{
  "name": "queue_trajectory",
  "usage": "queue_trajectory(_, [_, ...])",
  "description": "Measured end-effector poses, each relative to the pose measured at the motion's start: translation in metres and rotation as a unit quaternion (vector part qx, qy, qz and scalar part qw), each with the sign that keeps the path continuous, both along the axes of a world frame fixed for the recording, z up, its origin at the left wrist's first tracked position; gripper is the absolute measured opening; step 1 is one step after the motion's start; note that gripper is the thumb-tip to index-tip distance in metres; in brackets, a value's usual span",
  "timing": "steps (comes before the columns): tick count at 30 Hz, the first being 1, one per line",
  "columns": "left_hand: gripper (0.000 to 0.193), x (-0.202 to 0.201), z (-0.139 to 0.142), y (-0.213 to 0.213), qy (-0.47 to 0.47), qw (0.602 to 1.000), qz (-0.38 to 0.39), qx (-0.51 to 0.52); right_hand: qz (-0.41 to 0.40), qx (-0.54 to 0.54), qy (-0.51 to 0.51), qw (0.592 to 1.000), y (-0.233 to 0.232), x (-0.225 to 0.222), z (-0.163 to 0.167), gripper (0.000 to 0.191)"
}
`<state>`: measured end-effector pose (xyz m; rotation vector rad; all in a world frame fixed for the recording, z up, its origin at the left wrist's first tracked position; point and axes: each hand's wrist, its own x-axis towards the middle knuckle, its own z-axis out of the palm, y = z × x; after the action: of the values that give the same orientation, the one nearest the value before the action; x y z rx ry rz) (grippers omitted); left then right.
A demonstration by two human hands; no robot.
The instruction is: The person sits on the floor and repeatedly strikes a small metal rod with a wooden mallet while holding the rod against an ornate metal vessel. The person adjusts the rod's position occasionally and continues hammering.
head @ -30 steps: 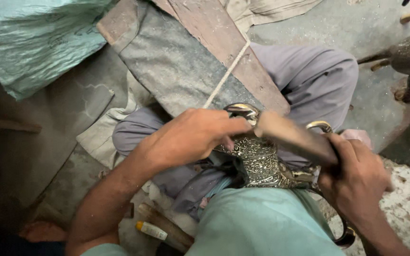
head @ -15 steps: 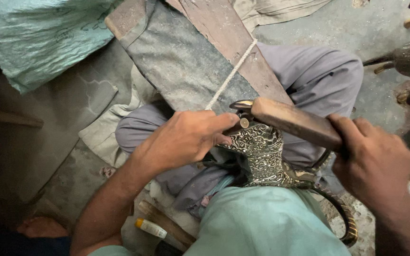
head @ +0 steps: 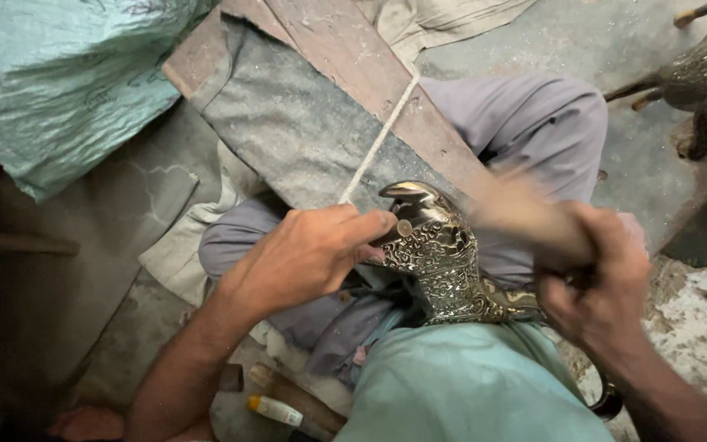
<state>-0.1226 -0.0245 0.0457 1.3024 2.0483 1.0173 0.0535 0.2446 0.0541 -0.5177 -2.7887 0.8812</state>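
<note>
At frame centre, an engraved metal vessel [head: 443, 262] is steadied on the lap, a small punch [head: 400, 229] pinched by the left hand [head: 304, 254]. A blurred wooden mallet [head: 517, 214] is gripped by the right hand [head: 599, 286]; a skewed blow could strike fingertips.

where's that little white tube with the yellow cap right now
In the head view the small white tube lies on the floor at the bottom edge, left of centre, just under the left forearm and beside a brown wooden handle.

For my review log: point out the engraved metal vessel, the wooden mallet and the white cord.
engraved metal vessel [head: 443, 262], head view, patterned body.
wooden mallet [head: 517, 211], head view, blurred head.
white cord [head: 378, 143], head view, middle of its run.
</note>
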Motion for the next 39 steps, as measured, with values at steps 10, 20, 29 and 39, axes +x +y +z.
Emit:
queue_trajectory(10, [0.034, -0.001, 0.004, 0.0, -0.001, 0.999, -0.011, -0.033, 0.085, 0.198, -0.027, 0.976, 0.005, 0.009, 0.001, 0.064])
queue_trajectory(20, [0.032, -0.001, 0.004, 0.0, 0.001, 0.999, -0.013, -0.045, -0.031, -0.018, -0.005, 0.999, 0.0, 0.012, -0.004, 0.054])
queue_trajectory(29, [0.037, -0.003, 0.003, 0.0, 0.011, 0.999, -0.025, -0.026, 0.032, 0.058, -0.002, 0.998, -0.001, 0.016, -0.008, 0.057])
queue_trajectory(39, [0.042, -0.003, -0.001, 0.002, -0.04, 0.999, 0.02, 0.011, 0.05, 0.073, -0.04, 0.995, 0.014, 0.008, -0.005, 0.051])
